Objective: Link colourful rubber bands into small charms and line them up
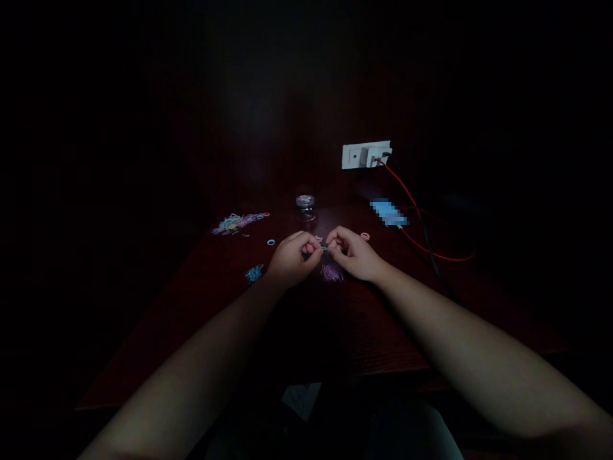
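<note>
Between my two hands a thin, pale elastic band (324, 248) is stretched above the table. My left hand (293, 260) pinches one end between thumb and fingers, and my right hand (355, 255) pinches the other. Just below the fingers lies a pile of purple elastic bands (332, 274). A few pink bands (318, 238) show behind the fingertips, partly hidden. Left of my left hand are a pile of blue bands (254, 273) and a single blue band (271, 243). Orange bands (364, 236) rest just beyond my right hand.
A mixed heap of coloured bands (234, 223) lies at the back left of the dark red table (201, 319). Behind my hands stands a clear lidded jar (305, 208). A phone (387, 212) on a red cable (433, 254) lies back right, below a wall socket (353, 156).
</note>
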Demonstrator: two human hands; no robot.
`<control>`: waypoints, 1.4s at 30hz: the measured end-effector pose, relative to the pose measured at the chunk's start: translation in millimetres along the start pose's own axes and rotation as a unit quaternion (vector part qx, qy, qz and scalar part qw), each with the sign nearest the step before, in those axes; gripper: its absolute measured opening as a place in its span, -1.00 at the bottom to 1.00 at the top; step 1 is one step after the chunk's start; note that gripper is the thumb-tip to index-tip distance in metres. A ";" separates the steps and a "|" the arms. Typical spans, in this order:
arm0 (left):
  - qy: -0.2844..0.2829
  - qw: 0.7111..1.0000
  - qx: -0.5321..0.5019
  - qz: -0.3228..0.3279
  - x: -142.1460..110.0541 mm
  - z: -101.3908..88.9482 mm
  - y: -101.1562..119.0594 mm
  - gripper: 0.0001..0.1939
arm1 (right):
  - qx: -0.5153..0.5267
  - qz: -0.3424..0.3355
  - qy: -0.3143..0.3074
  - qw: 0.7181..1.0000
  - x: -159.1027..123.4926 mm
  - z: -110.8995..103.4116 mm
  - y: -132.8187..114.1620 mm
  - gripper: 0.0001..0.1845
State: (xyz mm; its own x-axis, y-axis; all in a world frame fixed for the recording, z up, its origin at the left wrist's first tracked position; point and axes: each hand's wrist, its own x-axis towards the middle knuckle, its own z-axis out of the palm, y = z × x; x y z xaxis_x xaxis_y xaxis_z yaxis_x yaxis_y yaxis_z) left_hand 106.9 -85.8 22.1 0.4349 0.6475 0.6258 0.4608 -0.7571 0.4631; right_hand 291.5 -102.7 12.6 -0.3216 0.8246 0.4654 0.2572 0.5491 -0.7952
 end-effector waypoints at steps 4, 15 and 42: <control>0.002 1.000 -0.002 0.003 -0.4 0.5 0.0 -0.96 | -0.004 -0.005 -0.002 1.000 -0.1 -0.5 -0.8 -0.88; 0.009 1.000 -0.013 -0.005 -0.8 1.2 -0.6 -0.95 | -0.001 0.004 -0.005 1.000 0.2 -0.6 -0.8 -0.91; -0.021 0.999 -0.021 0.012 -2.3 6.3 -8.9 -0.97 | -0.035 0.001 0.004 0.999 0.3 1.2 -4.0 -0.88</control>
State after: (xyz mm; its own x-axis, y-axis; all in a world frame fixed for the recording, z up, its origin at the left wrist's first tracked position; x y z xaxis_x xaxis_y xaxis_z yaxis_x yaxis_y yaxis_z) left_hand 106.6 -80.0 12.5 0.4778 0.6313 0.6109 0.4179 -0.7750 0.4740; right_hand 289.2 -104.8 15.5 -0.3147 0.8260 0.4676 0.3199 0.5561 -0.7670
